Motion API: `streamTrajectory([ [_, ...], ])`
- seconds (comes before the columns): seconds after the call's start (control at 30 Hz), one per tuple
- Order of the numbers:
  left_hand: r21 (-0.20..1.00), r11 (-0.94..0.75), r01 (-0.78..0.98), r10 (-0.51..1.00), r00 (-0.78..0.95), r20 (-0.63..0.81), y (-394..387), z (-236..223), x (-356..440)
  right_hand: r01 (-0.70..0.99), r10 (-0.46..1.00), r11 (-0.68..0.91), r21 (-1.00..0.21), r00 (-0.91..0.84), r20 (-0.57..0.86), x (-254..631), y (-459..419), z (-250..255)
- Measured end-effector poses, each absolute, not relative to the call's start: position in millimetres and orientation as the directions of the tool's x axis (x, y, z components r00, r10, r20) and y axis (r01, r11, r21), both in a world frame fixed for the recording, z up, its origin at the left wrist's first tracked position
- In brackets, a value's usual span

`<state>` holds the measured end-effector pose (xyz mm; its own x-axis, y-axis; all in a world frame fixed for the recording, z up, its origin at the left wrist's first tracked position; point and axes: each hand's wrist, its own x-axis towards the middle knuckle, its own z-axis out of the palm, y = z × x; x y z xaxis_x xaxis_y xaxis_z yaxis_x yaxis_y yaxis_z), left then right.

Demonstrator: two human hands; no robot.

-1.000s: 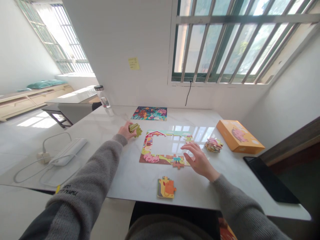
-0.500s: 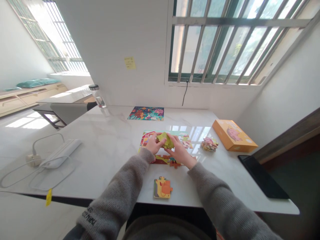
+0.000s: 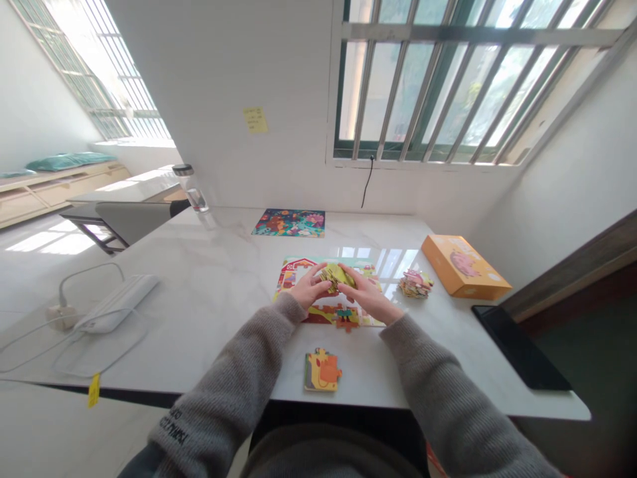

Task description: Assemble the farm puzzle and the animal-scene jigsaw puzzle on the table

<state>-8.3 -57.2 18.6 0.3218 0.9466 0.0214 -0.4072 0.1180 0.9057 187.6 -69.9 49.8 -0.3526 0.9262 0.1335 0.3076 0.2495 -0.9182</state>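
A stack of yellow-green jigsaw puzzle pieces (image 3: 336,276) is held between both hands. My left hand (image 3: 309,289) grips its left side, fingers closed round the edge. On the opposite side my right hand (image 3: 367,296) closes on the same stack. Beneath them lies a partly assembled farm jigsaw puzzle (image 3: 318,315), a frame of joined pieces with a red barn at its upper left; the hands hide much of its middle. Nearer the table's front edge sits a small pile of yellow and orange puzzle pieces (image 3: 321,370).
Right of the puzzle stands another pile of pieces (image 3: 416,284), beside an orange box (image 3: 464,265) and a black tablet (image 3: 520,345). A colourful picture sheet (image 3: 289,222) lies at the back. On the left are a bottle (image 3: 192,189) and a white power strip (image 3: 119,304) with cables.
My left hand has brought the stack from the left of the puzzle to above it. The right hand has moved left and taken hold of it too. The view has shifted slightly.
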Motion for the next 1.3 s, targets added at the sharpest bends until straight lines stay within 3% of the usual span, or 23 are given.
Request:
streamTrajectory([
  [0.17,0.922,0.075,-0.381,0.943,0.327,0.058,-54,16,-8,0.229,0.954,0.132,-0.964,-0.294,0.061,186,-70,52],
  [0.4,0.947,0.028,-0.319,0.934,0.346,0.089,-48,12,-8,0.220,0.975,0.130,-0.967,-0.207,0.084,185,-65,46],
  [0.5,0.977,-0.048,-0.208,0.927,0.354,0.121,-51,17,-8,0.306,0.961,0.224,-0.925,-0.225,0.159,182,-65,42],
  [0.67,0.970,-0.241,0.032,0.953,0.197,0.230,-58,27,-9,0.415,0.841,0.539,-0.733,-0.320,0.436,169,-72,37],
  [0.8,0.947,-0.295,0.126,0.945,0.185,0.270,-61,28,-13,0.402,0.800,0.590,-0.700,-0.407,0.440,169,-75,34],
  [0.97,0.840,-0.443,0.313,0.888,0.282,0.363,-60,24,-17,0.439,0.843,0.527,-0.728,-0.378,0.382,179,-63,29],
  [1.1,0.719,-0.477,0.505,0.878,0.307,0.367,-57,18,-18,0.530,0.829,0.556,-0.640,-0.411,0.380,184,-58,27],
  [1.3,0.642,-0.495,0.586,0.868,0.352,0.349,-55,11,-14,0.688,0.858,0.513,-0.512,-0.395,0.329,185,-59,25],
])
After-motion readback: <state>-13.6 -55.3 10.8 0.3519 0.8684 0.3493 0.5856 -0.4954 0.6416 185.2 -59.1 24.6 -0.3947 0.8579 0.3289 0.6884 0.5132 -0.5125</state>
